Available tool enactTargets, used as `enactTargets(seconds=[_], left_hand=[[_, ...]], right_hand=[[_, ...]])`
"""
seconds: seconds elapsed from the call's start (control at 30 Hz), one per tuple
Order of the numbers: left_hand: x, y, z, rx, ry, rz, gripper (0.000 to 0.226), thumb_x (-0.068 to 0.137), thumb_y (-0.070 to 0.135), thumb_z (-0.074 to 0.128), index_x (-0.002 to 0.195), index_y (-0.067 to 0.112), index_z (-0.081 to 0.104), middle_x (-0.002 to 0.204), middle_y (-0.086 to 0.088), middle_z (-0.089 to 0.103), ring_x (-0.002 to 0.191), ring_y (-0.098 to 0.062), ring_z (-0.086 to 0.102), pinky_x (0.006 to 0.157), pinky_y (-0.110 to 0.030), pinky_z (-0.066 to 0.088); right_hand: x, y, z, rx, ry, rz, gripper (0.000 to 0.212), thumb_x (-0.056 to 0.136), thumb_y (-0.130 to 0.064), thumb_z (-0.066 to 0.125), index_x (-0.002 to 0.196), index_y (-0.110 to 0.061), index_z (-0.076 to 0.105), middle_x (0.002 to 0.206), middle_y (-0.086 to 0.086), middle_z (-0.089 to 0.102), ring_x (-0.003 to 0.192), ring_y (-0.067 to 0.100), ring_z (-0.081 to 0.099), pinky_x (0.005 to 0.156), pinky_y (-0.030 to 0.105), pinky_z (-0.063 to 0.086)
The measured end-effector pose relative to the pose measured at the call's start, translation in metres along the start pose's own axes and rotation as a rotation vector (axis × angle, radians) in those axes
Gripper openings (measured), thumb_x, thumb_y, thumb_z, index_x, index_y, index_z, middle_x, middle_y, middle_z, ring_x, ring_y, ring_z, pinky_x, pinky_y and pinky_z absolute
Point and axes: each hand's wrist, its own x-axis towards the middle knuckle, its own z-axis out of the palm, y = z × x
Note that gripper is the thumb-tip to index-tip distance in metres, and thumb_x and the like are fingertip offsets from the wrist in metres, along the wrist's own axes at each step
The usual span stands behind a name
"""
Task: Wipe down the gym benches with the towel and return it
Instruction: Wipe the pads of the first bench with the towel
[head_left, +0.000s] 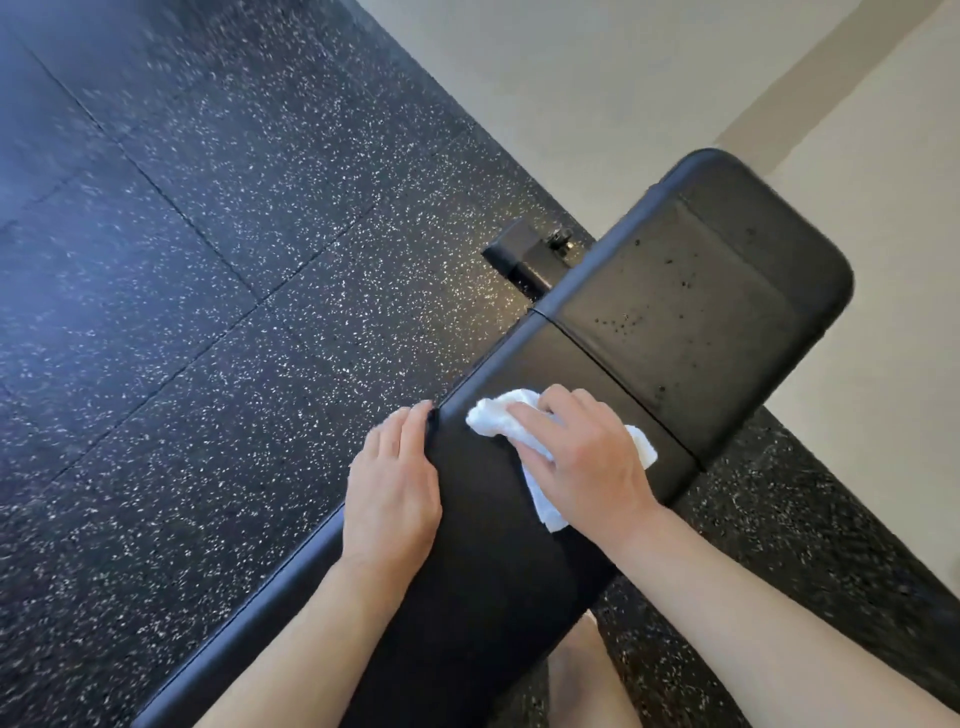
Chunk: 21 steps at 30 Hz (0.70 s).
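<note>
A black padded gym bench (483, 545) runs from the bottom centre up to the right, in two pads split by a seam. The far pad (691, 291) carries small droplets. A crumpled white towel (493, 418) lies on the near pad close to the seam. My right hand (582, 457) presses flat on the towel, fingers spread over it. My left hand (395, 488) rests on the bench's left edge, fingers straight along the side.
Black speckled rubber floor tiles (208, 312) fill the left side. A cream wall (597, 78) stands behind the bench's far end. A black metal frame foot with a bolt (524, 254) sticks out left of the far pad. My bare knee (582, 680) shows at the bottom.
</note>
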Motion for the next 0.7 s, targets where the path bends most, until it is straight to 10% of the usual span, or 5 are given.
enactTargets(seconds=[0.37,0.7], left_hand=[[0.01,0.071,0.012,0.18,-0.093,0.169,0.062,0.104,0.025,0.053,0.163,0.017,0.036,0.173,-0.007,0.024,0.159,-0.033,0.022,0.12,-0.063,0.029],[0.03,0.147,0.058,0.094,0.11,-0.1,0.06,0.103,0.028,0.051,0.162,0.022,0.038,0.173,0.002,0.027,0.162,-0.032,0.017,0.125,-0.068,0.016]], right_hand=[[-0.069,0.036,-0.035,0.069,-0.043,0.173,0.014,0.092,-0.024,0.075,0.103,-0.015,0.074,0.087,0.002,0.051,0.074,0.025,0.048,0.065,0.045,0.049],[-0.045,0.105,-0.082,0.257,0.03,0.158,0.014,0.1,-0.027,0.069,0.109,-0.017,0.072,0.09,-0.003,0.045,0.077,0.018,0.047,0.066,0.03,0.044]])
